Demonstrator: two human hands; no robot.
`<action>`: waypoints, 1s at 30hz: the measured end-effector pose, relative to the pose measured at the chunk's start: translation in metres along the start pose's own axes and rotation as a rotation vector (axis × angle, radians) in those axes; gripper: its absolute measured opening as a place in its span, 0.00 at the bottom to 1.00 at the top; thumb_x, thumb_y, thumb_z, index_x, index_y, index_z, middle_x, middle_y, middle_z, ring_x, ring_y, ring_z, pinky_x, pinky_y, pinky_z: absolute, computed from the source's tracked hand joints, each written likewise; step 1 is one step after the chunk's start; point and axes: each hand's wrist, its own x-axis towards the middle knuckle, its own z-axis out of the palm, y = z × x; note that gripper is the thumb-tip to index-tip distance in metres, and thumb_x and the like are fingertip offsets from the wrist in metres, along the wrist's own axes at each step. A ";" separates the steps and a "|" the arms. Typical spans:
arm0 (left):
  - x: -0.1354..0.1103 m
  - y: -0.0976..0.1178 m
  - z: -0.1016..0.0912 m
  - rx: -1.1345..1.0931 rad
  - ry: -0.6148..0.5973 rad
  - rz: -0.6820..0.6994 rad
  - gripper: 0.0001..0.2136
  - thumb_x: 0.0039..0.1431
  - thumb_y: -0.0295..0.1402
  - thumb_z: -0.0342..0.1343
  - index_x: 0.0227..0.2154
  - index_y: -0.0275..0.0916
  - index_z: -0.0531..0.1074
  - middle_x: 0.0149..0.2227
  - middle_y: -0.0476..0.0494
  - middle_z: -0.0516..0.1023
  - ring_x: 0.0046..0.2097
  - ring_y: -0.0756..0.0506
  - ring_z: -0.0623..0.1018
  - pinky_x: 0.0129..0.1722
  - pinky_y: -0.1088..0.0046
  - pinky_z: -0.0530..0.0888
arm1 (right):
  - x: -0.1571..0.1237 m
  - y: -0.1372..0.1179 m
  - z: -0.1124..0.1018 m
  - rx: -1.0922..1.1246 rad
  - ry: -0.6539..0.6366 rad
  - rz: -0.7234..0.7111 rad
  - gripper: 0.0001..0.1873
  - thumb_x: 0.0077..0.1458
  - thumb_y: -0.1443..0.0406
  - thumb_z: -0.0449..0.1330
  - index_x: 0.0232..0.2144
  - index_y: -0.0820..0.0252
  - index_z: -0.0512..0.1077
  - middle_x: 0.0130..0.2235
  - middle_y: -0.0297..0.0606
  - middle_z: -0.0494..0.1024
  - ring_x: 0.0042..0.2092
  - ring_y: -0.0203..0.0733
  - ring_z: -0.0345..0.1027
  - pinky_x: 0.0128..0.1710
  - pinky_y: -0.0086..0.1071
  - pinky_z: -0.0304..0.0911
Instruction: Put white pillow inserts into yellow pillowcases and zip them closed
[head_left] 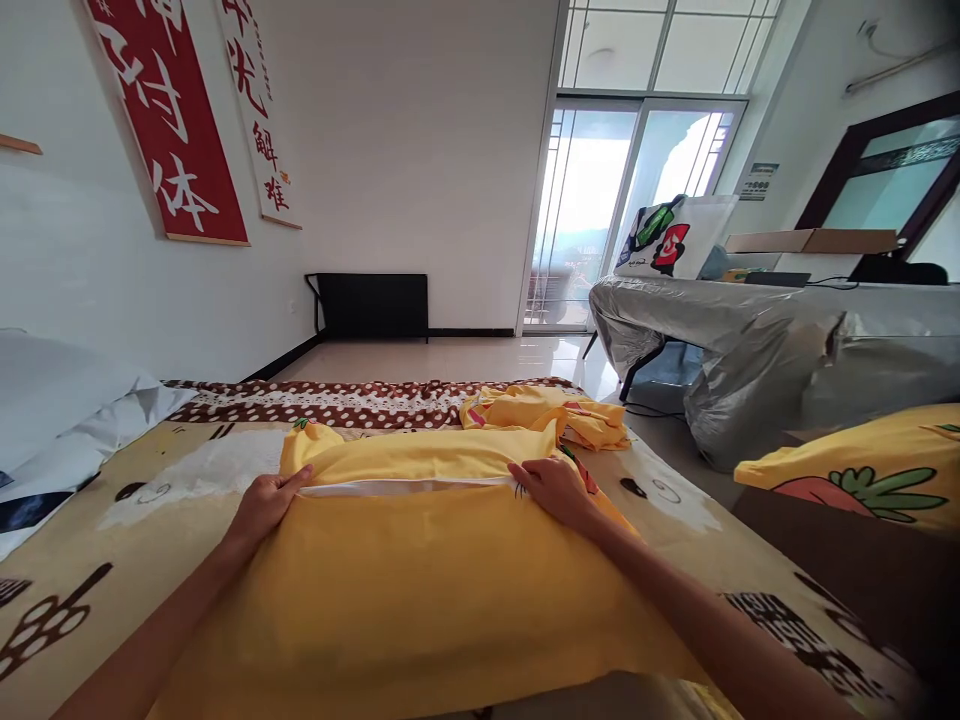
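A yellow pillowcase [442, 580] lies in front of me on the bed, with a strip of white [397, 488] showing through its long opening. My left hand [274, 500] grips the left end of the opening, thumb on top and the other fingers partly hidden beneath the cloth. At the right end, my right hand [559, 487] has its fingers closed on the fabric edge. A yellow flap [442, 453] lies beyond the opening. Just past it rests a crumpled yellow cloth [517, 408] with pink patches.
The patterned beige blanket [195, 490] covers the bed. A white pillow [60, 400] is at left; a yellow carrot-print pillow [862, 470] is at right. Beyond stands a plastic-covered table [675, 310] with a printed bag [667, 240] and a cardboard box [810, 241].
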 end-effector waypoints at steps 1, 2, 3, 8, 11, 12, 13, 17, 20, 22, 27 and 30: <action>0.000 0.006 0.002 -0.050 -0.004 -0.013 0.29 0.50 0.60 0.42 0.16 0.38 0.67 0.16 0.43 0.69 0.21 0.44 0.69 0.23 0.72 0.60 | 0.003 -0.004 0.004 0.053 0.012 0.073 0.30 0.56 0.45 0.46 0.13 0.57 0.49 0.15 0.30 0.54 0.22 0.34 0.47 0.26 0.30 0.46; 0.000 0.013 0.004 -0.071 -0.003 -0.007 0.29 0.49 0.60 0.42 0.15 0.38 0.66 0.16 0.44 0.68 0.21 0.45 0.68 0.23 0.72 0.59 | 0.006 -0.010 0.007 0.090 0.024 0.120 0.30 0.55 0.44 0.44 0.13 0.56 0.46 0.15 0.29 0.50 0.21 0.33 0.43 0.24 0.30 0.44; 0.000 0.021 0.006 -0.070 0.000 0.008 0.28 0.49 0.60 0.43 0.14 0.39 0.64 0.15 0.45 0.66 0.20 0.46 0.66 0.23 0.72 0.58 | 0.008 -0.016 0.010 0.108 0.034 0.137 0.30 0.55 0.43 0.43 0.13 0.56 0.44 0.16 0.28 0.46 0.21 0.32 0.40 0.23 0.30 0.43; -0.019 0.069 0.020 0.128 0.049 0.267 0.25 0.53 0.52 0.46 0.10 0.38 0.56 0.13 0.50 0.57 0.21 0.50 0.58 0.31 0.71 0.57 | 0.009 -0.054 0.018 0.327 0.074 0.128 0.31 0.52 0.41 0.44 0.14 0.57 0.42 0.18 0.28 0.42 0.21 0.30 0.36 0.21 0.28 0.39; -0.034 0.093 0.028 0.281 0.072 0.440 0.25 0.59 0.48 0.40 0.11 0.38 0.56 0.13 0.49 0.60 0.21 0.50 0.56 0.36 0.70 0.57 | 0.002 -0.068 0.018 0.434 0.071 0.092 0.32 0.51 0.42 0.48 0.14 0.57 0.42 0.18 0.28 0.42 0.21 0.29 0.35 0.20 0.29 0.36; -0.038 0.098 0.030 0.298 0.074 0.452 0.26 0.59 0.48 0.40 0.11 0.38 0.57 0.13 0.48 0.61 0.22 0.49 0.57 0.36 0.70 0.57 | -0.001 -0.070 0.018 0.443 0.067 0.082 0.32 0.51 0.42 0.49 0.14 0.57 0.42 0.18 0.28 0.41 0.21 0.29 0.35 0.20 0.29 0.35; -0.041 0.103 0.031 0.310 0.076 0.453 0.26 0.60 0.49 0.39 0.11 0.38 0.57 0.13 0.47 0.62 0.23 0.49 0.59 0.36 0.70 0.57 | -0.003 -0.072 0.018 0.447 0.064 0.076 0.31 0.51 0.42 0.49 0.14 0.57 0.42 0.18 0.28 0.41 0.21 0.29 0.35 0.20 0.29 0.35; -0.049 0.109 0.034 0.343 0.072 0.461 0.27 0.61 0.50 0.38 0.12 0.37 0.56 0.13 0.46 0.63 0.24 0.47 0.61 0.35 0.70 0.56 | -0.009 -0.073 0.018 0.449 0.064 0.065 0.31 0.51 0.43 0.49 0.14 0.57 0.41 0.18 0.28 0.41 0.21 0.29 0.34 0.20 0.29 0.34; -0.052 0.108 0.034 0.350 0.067 0.471 0.28 0.62 0.50 0.37 0.12 0.37 0.57 0.14 0.46 0.64 0.24 0.47 0.60 0.35 0.70 0.56 | -0.011 -0.076 0.017 0.444 0.055 0.056 0.31 0.52 0.43 0.48 0.14 0.57 0.42 0.19 0.28 0.41 0.22 0.29 0.35 0.20 0.29 0.34; -0.054 0.107 0.034 0.358 0.075 0.477 0.28 0.62 0.50 0.38 0.12 0.37 0.58 0.14 0.46 0.64 0.24 0.47 0.60 0.34 0.70 0.56 | -0.012 -0.078 0.016 0.440 0.055 0.046 0.31 0.52 0.42 0.48 0.14 0.57 0.41 0.19 0.28 0.41 0.22 0.29 0.35 0.20 0.29 0.34; -0.061 0.110 0.037 0.372 0.069 0.506 0.27 0.62 0.49 0.38 0.12 0.39 0.61 0.14 0.45 0.66 0.25 0.46 0.63 0.33 0.70 0.57 | -0.017 -0.083 0.016 0.441 0.049 0.036 0.33 0.51 0.40 0.47 0.14 0.57 0.41 0.18 0.29 0.40 0.22 0.29 0.34 0.20 0.29 0.34; -0.066 0.117 0.043 0.375 0.059 0.531 0.26 0.61 0.47 0.38 0.11 0.39 0.59 0.14 0.45 0.66 0.24 0.46 0.63 0.33 0.70 0.57 | -0.018 -0.088 0.018 0.436 0.035 0.031 0.33 0.52 0.41 0.47 0.14 0.57 0.41 0.19 0.29 0.40 0.22 0.29 0.35 0.21 0.29 0.34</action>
